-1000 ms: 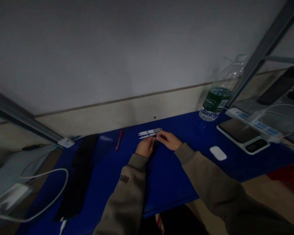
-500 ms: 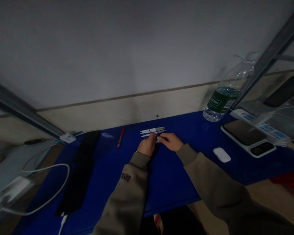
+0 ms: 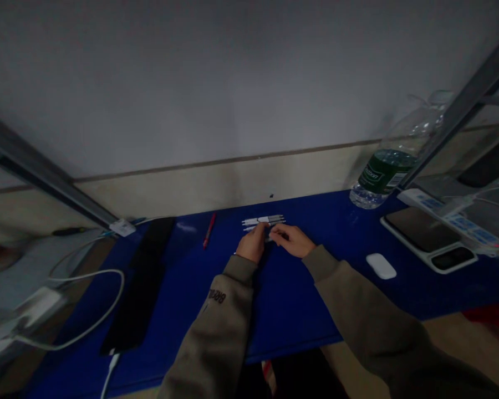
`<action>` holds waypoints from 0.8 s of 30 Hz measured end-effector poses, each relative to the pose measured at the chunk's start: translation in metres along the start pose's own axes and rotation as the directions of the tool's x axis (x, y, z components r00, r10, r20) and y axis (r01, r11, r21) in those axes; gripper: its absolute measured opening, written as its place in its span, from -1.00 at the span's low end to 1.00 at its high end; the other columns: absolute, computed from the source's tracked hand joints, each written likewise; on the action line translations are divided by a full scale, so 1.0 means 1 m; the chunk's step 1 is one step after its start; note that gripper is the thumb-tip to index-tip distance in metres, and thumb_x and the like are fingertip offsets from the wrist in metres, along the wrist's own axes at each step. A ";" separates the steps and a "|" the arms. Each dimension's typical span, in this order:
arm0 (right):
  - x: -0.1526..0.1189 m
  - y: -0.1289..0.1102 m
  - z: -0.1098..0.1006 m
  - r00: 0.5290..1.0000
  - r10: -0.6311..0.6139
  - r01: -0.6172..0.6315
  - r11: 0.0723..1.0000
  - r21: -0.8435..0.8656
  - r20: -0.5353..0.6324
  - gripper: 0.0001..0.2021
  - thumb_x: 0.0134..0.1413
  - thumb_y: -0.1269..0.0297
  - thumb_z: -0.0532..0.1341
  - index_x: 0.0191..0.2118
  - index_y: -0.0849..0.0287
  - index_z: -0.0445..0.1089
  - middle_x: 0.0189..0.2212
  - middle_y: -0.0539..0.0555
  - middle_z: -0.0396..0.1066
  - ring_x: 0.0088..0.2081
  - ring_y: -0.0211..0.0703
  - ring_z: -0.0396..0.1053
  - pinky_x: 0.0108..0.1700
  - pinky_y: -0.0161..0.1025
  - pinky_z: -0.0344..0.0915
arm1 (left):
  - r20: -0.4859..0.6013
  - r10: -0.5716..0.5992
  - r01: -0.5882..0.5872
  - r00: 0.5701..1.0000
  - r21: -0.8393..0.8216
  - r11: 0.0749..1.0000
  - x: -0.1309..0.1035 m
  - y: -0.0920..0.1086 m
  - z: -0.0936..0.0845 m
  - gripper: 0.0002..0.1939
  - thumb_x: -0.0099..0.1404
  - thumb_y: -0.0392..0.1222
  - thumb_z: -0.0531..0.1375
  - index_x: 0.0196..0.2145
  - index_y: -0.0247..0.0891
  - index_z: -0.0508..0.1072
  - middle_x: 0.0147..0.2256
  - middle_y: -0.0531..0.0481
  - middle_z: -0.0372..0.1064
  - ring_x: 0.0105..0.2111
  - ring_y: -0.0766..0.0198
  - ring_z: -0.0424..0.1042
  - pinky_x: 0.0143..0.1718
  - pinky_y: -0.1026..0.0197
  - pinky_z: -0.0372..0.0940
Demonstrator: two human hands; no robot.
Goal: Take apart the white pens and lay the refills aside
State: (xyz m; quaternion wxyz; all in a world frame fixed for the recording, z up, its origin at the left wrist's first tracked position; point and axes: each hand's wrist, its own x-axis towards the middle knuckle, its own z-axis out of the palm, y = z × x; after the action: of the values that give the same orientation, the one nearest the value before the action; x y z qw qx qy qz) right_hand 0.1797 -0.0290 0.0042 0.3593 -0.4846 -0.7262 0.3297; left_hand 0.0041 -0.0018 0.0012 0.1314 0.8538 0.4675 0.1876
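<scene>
Left hand [image 3: 251, 245] and right hand [image 3: 295, 241] close together, fingers curled in, over the middle of the blue table [image 3: 291, 310]. Between the fingertips, a small pale thing [image 3: 268, 239], maybe part of a pen, mostly hidden. Right thumb and finger pinched on it, by the look of it. Left fingers bent in toward it too, but with the tips hidden, so no way to tell how tight that hold is.

Likely very light, hard and stiff, and a bit slippery, like smooth plastic. Easy to roll and easy to drop. Best held softly with the tips of thumb and finger, one hand at each end; no need for a hard squeeze.

Just past the hands, on the far side, a little row of white and grey pens [image 3: 263, 220], flat and side by side, the nearest partly behind the left hand. Further left, a red pen [image 3: 209, 231], all alone, with one end toward the wall [image 3: 233, 100]. Left again, a long black strip [image 3: 137, 299], with a white cord [image 3: 122, 282] looped beside it. To the right, a white oval thing [image 3: 381, 266], apart from the right sleeve [image 3: 349, 293]. Beyond that, a flat white gadget [image 3: 424, 228] next to a power strip [image 3: 449, 215]. On the far right, close to the wall, a big clear water bottle [image 3: 385, 172].
</scene>
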 end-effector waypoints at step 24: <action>0.001 0.003 -0.004 0.996 -0.071 0.073 0.996 -0.046 0.048 -0.75 0.12 0.10 0.16 -0.36 0.21 0.40 -0.45 0.00 0.40 -0.39 -0.32 0.29 -0.30 -0.34 0.14 | 0.059 -0.073 0.073 0.996 0.003 0.997 0.002 0.003 -0.004 -0.66 0.32 -0.35 -0.04 0.03 -0.17 0.22 -0.15 -0.07 0.43 -0.20 0.26 0.45 -0.20 0.28 0.28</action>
State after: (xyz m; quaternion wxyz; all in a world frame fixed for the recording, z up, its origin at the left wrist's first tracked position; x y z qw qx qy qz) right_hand 0.1843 -0.0262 0.0040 0.3424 -0.4587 -0.7590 0.3102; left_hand 0.0056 -0.0018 0.0059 0.1514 0.8414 0.4944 0.1573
